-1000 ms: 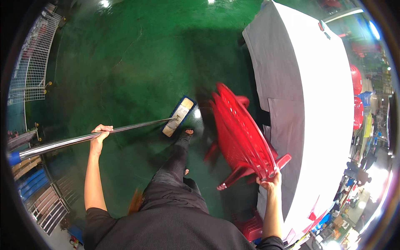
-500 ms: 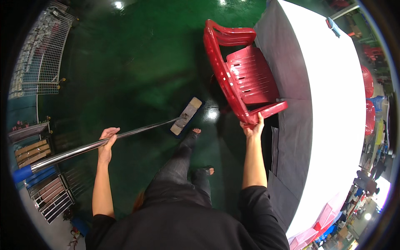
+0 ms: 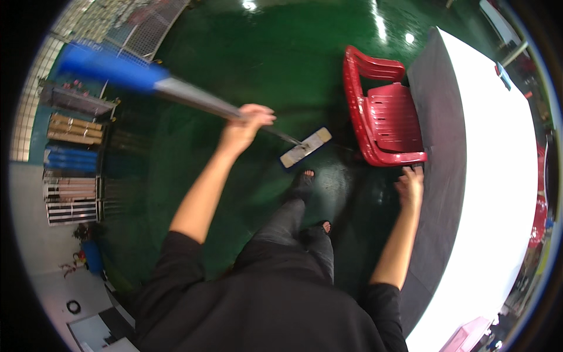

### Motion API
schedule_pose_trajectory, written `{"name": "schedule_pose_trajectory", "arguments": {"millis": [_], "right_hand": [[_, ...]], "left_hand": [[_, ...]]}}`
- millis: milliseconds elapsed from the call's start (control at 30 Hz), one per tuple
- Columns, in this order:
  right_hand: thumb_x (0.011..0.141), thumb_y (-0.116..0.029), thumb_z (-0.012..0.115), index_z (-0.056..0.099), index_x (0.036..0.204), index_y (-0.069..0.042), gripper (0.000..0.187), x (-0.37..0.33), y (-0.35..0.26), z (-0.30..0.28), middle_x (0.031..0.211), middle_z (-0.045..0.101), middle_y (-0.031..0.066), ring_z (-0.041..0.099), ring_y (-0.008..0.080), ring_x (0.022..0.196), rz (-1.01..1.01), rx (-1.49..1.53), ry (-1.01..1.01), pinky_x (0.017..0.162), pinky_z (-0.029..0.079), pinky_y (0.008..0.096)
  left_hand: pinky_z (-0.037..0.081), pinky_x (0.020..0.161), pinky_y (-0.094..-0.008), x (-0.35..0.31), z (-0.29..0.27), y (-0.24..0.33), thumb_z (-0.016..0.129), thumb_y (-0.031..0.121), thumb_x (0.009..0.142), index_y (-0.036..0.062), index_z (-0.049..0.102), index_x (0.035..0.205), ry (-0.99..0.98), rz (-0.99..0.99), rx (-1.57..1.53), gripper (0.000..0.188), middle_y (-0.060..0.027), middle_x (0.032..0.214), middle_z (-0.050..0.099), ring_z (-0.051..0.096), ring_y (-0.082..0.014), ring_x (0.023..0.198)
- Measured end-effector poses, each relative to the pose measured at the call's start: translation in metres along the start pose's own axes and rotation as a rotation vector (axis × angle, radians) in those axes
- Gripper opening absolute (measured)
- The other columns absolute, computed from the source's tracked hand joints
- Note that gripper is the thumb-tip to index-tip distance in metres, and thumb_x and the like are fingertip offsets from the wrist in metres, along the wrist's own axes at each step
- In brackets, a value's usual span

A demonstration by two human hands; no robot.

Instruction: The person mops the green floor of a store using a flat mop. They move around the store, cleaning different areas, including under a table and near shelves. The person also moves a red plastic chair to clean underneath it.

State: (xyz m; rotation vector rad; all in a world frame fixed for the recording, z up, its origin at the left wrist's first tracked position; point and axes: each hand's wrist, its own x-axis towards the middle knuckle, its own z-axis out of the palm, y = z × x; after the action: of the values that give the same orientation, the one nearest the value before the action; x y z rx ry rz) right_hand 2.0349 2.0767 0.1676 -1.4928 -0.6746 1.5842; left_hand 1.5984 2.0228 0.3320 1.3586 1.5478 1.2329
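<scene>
My left hand point(image 3: 241, 130) is wrapped round the metal pole of a flat mop, its fingertips showing past the pole. The mop's blue grip point(image 3: 111, 67) rises blurred toward the upper left. Its flat head point(image 3: 305, 148), pale with a dark blue edge, rests on the green floor ahead of my feet. On the right, a red plastic armchair point(image 3: 396, 117) stands against the cloth-draped side of a white-topped table. Just below the chair's near armrest is my right hand point(image 3: 410, 186), fingers loosely bent and apart, with nothing visible in them.
The long white table point(image 3: 498, 176) runs down my right side, grey cloth point(image 3: 440, 117) hanging from it. Slatted wooden racks point(image 3: 73, 129) and a wire mesh panel point(image 3: 149, 29) line the left. My feet point(image 3: 308, 174) are just behind the mop head.
My right hand has let go of the chair, which now stands closer to the table. My left hand has moved forward and right, swinging the pole's blue end up and forward.
</scene>
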Motion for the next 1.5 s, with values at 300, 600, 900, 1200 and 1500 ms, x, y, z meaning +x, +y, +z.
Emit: {"name": "schedule_pose_trajectory", "arguments": {"millis": [300,600,900,1200,1500], "right_hand": [[0.073,-0.065,0.056,0.019,0.141,-0.008,0.096,-0.324,-0.197,0.084,0.138,0.026,0.0309,0.03,0.0439,0.128,-1.28,-0.12,0.164,0.102,0.023,0.0604],[0.087,-0.008,0.054,0.052,0.102,0.01,0.023,-0.382,-0.137,0.097,0.059,0.03,0.0005,0.03,0.0097,0.049,-1.342,0.287,0.582,0.045,0.028,0.0224],[0.084,-0.007,0.045,0.046,0.109,0.003,0.027,-0.389,-0.001,0.237,0.059,0.03,0.0004,0.031,0.009,0.05,-1.116,0.368,0.184,0.045,0.028,0.0221],[0.083,-0.003,0.055,0.054,0.105,0.0,0.022,-0.408,0.178,0.473,0.068,0.054,0.0064,0.053,0.0168,0.065,-0.415,0.213,-0.281,0.083,0.046,0.0412],[0.081,-0.006,0.055,0.057,0.102,0.002,0.023,-0.486,0.172,0.327,0.071,0.06,0.0106,0.049,0.0149,0.058,-0.423,0.281,-0.153,0.066,0.045,0.0328]], "left_hand": [[0.05,0.062,-0.0317,-0.078,0.18,0.006,0.075,0.014,0.063,0.01,0.064,0.085,-0.462,0.416,0.039,0.025,-0.0058,0.072,0.064,0.065,-0.0208,0.067],[0.05,0.057,-0.0423,-0.154,0.183,-0.042,0.06,0.027,0.072,0.0058,0.056,0.054,-0.49,0.366,0.238,0.028,-0.0168,0.055,0.057,0.06,-0.0353,0.058],[0.049,0.061,-0.0419,-0.197,-0.059,-0.149,0.066,0.02,0.063,0.0096,0.057,0.06,-0.32,0.246,0.32,0.014,-0.013,0.06,0.058,0.061,-0.0331,0.064],[0.04,0.091,-0.0503,-0.255,-0.35,-0.291,0.071,0.013,0.061,0.0112,0.066,0.081,-0.27,-0.333,1.076,0.021,-0.0064,0.094,0.064,0.057,-0.0227,0.1],[0.025,0.101,-0.0531,-0.322,-0.243,-0.24,0.065,0.026,0.069,0.0247,0.07,0.091,-0.657,-0.239,1.221,0.022,-0.0011,0.093,0.066,0.059,-0.0181,0.098]]}}
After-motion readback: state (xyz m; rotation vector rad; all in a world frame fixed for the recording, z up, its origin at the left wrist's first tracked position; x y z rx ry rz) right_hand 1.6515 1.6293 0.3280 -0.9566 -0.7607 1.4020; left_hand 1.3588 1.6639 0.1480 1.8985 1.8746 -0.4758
